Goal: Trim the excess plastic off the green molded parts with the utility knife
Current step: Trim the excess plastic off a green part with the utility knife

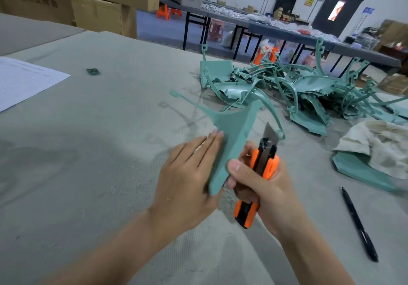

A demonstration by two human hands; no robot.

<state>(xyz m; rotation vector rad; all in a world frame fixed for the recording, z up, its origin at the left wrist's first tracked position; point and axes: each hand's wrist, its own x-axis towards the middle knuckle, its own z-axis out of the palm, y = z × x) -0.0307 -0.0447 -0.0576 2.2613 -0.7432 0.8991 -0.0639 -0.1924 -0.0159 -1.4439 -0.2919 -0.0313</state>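
Note:
A green molded part [231, 134] stands on edge above the grey table, a thin arm with an eyelet reaching out to the left. My left hand [187, 176] lies flat against its left face with straight fingers. My right hand [260, 185] grips an orange and black utility knife [262, 167], its blade extended and pointing up beside the part's right edge. My right thumb presses on the part's lower edge. A pile of green molded parts [293, 90] lies farther back on the right.
A dirty white cloth [375, 145] covers another green part at right. A black pen [357, 222] lies near the right edge. A paper sheet [24, 79] and a small green scrap [93, 71] sit at left. Cardboard boxes [88, 4] stand behind.

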